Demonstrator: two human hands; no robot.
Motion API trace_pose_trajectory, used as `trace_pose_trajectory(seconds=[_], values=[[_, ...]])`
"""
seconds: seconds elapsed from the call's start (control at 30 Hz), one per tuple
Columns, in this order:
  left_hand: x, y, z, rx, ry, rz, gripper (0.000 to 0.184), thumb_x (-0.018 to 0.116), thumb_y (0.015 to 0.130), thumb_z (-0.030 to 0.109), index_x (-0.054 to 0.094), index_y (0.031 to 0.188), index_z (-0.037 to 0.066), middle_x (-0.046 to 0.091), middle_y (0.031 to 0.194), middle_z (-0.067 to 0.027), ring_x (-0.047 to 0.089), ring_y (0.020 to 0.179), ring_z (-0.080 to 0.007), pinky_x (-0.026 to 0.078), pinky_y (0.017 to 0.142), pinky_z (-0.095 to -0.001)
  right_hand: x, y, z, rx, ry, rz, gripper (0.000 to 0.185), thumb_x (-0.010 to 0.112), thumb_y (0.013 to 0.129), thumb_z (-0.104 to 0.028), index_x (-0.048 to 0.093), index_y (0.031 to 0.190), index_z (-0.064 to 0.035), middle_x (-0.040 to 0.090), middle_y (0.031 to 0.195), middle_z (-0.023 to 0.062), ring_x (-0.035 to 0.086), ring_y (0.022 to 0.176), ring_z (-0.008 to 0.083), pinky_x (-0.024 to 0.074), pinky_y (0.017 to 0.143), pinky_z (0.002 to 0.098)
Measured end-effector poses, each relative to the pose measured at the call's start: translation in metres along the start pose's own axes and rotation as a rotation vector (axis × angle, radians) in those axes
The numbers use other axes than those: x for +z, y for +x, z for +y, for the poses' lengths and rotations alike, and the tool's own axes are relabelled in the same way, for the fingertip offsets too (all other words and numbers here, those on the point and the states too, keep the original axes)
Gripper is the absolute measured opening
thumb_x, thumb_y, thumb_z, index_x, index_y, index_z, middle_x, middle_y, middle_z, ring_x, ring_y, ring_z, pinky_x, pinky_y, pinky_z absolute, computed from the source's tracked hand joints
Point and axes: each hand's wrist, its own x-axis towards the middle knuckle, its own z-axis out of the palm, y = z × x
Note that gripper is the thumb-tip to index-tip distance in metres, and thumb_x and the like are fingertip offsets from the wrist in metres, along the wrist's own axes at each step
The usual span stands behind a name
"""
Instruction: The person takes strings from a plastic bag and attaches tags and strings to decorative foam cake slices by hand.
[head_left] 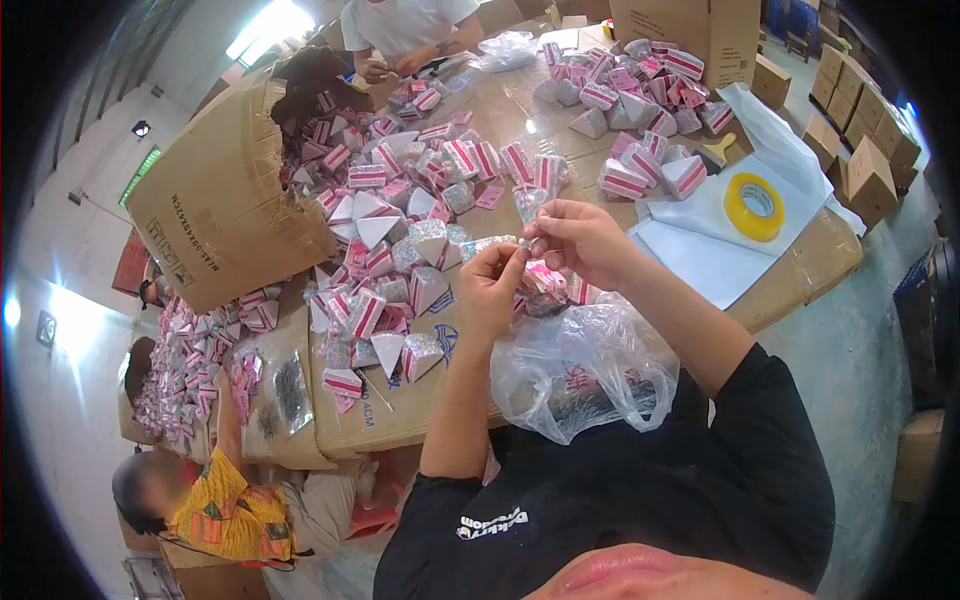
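Note:
My left hand (pixel 490 287) and my right hand (pixel 584 242) meet over the cardboard-covered table, fingertips pinched close together. Whatever is between them is too small to make out. Just beyond my fingers lies a glittery wedge-shaped piece (pixel 529 203), like a toy cake slice. Pink-and-white packaging (pixel 545 279) shows beneath my hands, partly hidden by them. A clear plastic bag (pixel 585 375) rests at the table edge against my body, with dark contents showing through. To the left spreads a heap of white wedge pieces with pink stripes (pixel 375 230).
A large tipped carton (pixel 225 190) spills wedges at the left. More wedges (pixel 640 95) pile up at the far right. Yellow tape (pixel 753 207) lies on white sheets (pixel 700 250). One person (pixel 410 30) works opposite; another in a yellow shirt (pixel 235 510) sits at the left.

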Motion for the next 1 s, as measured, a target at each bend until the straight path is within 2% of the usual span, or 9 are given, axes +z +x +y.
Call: trace_pose_trajectory(seconds=[0.13, 0.23, 0.47, 0.57, 0.63, 0.77, 0.9, 1.0], values=[[0.004, 0.001, -0.001, 0.043, 0.005, 0.002, 0.010, 0.064, 0.096, 0.008, 0.067, 0.094, -0.001, 0.064, 0.077, 0.0004, 0.056, 0.063, -0.0044, 0.045, 0.055, -0.0207, 0.002, 0.005, -0.001, 0.046, 0.070, -0.006, 0.006, 0.050, 0.102, -0.010, 0.054, 0.099, -0.0059, 0.060, 0.091, 0.0034, 0.059, 0.074, 0.0115, 0.0482, 0.061, 0.0233], [0.000, -0.001, -0.002, -0.020, -0.094, 0.005, 0.011, 0.064, 0.096, 0.009, 0.067, 0.093, -0.001, 0.063, 0.078, 0.0010, 0.055, 0.065, -0.0039, 0.043, 0.057, -0.0202, 0.006, 0.013, -0.011, -0.009, 0.069, 0.022, 0.005, 0.050, 0.101, -0.010, 0.051, 0.099, -0.0067, 0.054, 0.085, 0.0026, 0.050, 0.069, 0.0107, 0.0435, 0.059, 0.0249], [-0.007, 0.003, -0.001, 0.047, -0.006, 0.039, 0.014, 0.063, 0.097, 0.011, 0.067, 0.092, -0.001, 0.065, 0.081, 0.0003, 0.057, 0.069, -0.0039, 0.046, 0.062, -0.0202, 0.012, 0.025, -0.030, -0.072, -0.020, -0.098, 0.003, 0.051, 0.100, -0.010, 0.050, 0.098, -0.0074, 0.054, 0.085, 0.0031, 0.050, 0.069, 0.0108, 0.0434, 0.060, 0.0253], [-0.005, 0.002, 0.008, -0.001, -0.061, -0.001, 0.015, 0.063, 0.097, 0.012, 0.068, 0.093, -0.001, 0.065, 0.081, 0.0011, 0.055, 0.070, -0.0033, 0.044, 0.063, -0.0193, 0.015, 0.025, -0.039, -0.110, -0.119, -0.095, 0.004, 0.053, 0.100, -0.011, 0.051, 0.100, -0.0073, 0.055, 0.085, 0.0031, 0.051, 0.069, 0.0108, 0.0435, 0.061, 0.0251], [-0.002, 0.003, 0.007, -0.032, -0.063, 0.055, 0.016, 0.064, 0.098, 0.014, 0.068, 0.095, -0.002, 0.065, 0.083, 0.0011, 0.056, 0.072, -0.0031, 0.044, 0.064, -0.0189, 0.017, 0.022, -0.041, -0.130, -0.206, -0.082, 0.005, 0.054, 0.099, -0.012, 0.052, 0.100, -0.0068, 0.056, 0.086, 0.0032, 0.052, 0.070, 0.0105, 0.0438, 0.061, 0.0247], [-0.003, 0.004, 0.006, 0.012, -0.034, 0.033, 0.018, 0.064, 0.098, 0.015, 0.068, 0.098, -0.002, 0.066, 0.085, -0.0001, 0.058, 0.075, -0.0034, 0.045, 0.065, -0.0188, 0.017, 0.019, -0.037, -0.184, -0.448, -0.099, 0.007, 0.055, 0.099, -0.013, 0.053, 0.098, -0.0059, 0.060, 0.089, 0.0032, 0.056, 0.075, 0.0098, 0.0457, 0.063, 0.0239], [0.005, 0.004, 0.014, 0.061, 0.021, 0.042, 0.019, 0.064, 0.098, 0.015, 0.067, 0.103, -0.003, 0.067, 0.089, -0.0011, 0.058, 0.075, -0.0035, 0.046, 0.065, -0.0189, 0.022, 0.015, -0.032, -0.077, -0.641, -0.141, 0.002, 0.053, 0.098, -0.006, 0.053, 0.097, -0.0054, 0.065, 0.087, 0.0038, 0.060, 0.077, 0.0094, 0.0477, 0.064, 0.0243], [0.008, 0.002, 0.020, 0.068, 0.023, 0.041, 0.018, 0.064, 0.098, 0.014, 0.066, 0.104, -0.003, 0.067, 0.089, -0.0010, 0.058, 0.073, -0.0035, 0.047, 0.063, -0.0195, 0.023, 0.011, -0.032, -0.082, -0.708, -0.178, 0.002, 0.053, 0.098, -0.005, 0.052, 0.096, -0.0043, 0.065, 0.087, 0.0040, 0.059, 0.075, 0.0093, 0.0471, 0.063, 0.0240]])
